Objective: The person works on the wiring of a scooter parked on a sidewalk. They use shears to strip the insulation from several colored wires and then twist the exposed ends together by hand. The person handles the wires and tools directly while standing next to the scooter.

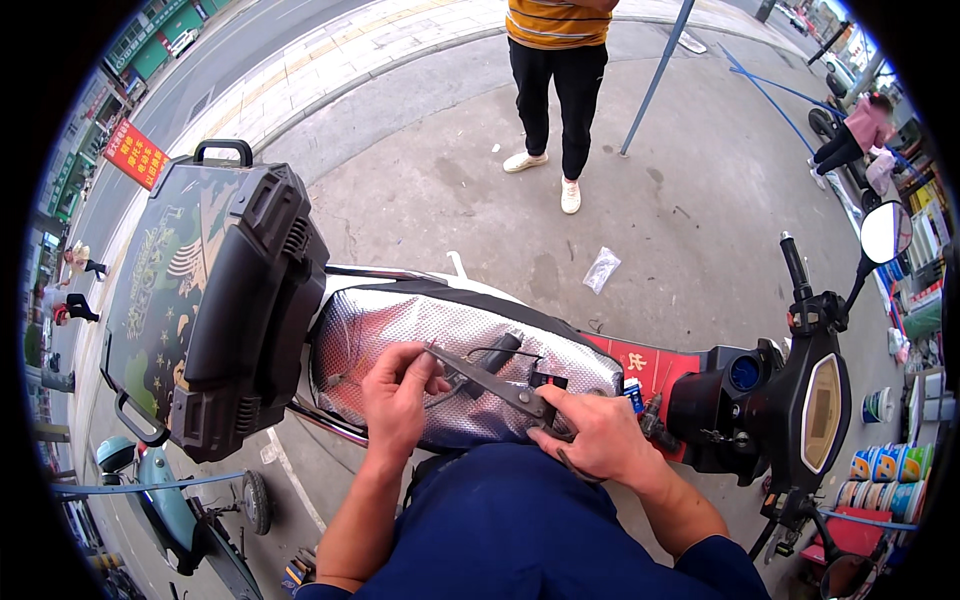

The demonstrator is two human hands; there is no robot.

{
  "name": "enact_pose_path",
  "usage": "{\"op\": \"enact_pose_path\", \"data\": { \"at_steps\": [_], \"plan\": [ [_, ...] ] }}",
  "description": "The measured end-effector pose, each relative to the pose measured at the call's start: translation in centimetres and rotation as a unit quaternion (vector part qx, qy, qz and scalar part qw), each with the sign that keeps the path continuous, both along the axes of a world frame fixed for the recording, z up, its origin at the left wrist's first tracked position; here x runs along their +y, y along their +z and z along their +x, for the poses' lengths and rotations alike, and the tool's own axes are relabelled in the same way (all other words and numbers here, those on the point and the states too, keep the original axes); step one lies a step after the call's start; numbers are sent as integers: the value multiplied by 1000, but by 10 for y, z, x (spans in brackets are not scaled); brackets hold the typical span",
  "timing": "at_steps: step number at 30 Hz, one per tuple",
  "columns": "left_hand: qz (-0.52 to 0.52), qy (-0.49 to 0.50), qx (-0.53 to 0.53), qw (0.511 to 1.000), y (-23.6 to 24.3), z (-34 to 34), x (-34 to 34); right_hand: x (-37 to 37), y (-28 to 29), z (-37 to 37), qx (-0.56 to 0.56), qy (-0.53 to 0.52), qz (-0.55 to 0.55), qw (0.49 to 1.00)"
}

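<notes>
My right hand (pixel 585 430) grips large metal scissors (pixel 495 385) by their handles, blades pointing up-left. My left hand (pixel 405 395) is closed at the blade tip, fingertips pinched on something too small to make out. Both are over a scooter seat with a silver quilted cover (pixel 355 330). On it lie a black cylindrical part (pixel 500 350) and thin dark wire, partly hidden by the scissors. A small dark-and-red item (pixel 548 378) is just above my right hand.
A camouflage top box (pixel 180 290) stands left, handlebars (pixel 810 400) right. A person (pixel 555 80) stands ahead, another (pixel 855 135) far right. A teal scooter (pixel 170 510) is at lower left. Paint buckets (pixel 880 465), blue poles (pixel 655 75) and a plastic bag (pixel 600 270) are around.
</notes>
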State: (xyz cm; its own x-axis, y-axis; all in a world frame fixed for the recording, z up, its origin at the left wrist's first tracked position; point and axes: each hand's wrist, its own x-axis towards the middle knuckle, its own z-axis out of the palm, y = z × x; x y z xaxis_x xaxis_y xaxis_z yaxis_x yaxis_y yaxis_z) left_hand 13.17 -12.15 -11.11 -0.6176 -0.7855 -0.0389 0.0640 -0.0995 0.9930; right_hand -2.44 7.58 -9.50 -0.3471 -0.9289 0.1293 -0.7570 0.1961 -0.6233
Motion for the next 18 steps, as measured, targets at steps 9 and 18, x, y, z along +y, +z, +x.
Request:
{"op": "enact_pose_path", "data": {
  "at_steps": [9, 18],
  "plan": [
    [-83, -80, -146, 983, 16, -2, -1, 6, -10, 4, 51, -30, 0, 998],
    [-152, -26, -188, 970, 13, -14, 11, 9, -22, 10, 28, -53, -7, 998]
  ]
}}
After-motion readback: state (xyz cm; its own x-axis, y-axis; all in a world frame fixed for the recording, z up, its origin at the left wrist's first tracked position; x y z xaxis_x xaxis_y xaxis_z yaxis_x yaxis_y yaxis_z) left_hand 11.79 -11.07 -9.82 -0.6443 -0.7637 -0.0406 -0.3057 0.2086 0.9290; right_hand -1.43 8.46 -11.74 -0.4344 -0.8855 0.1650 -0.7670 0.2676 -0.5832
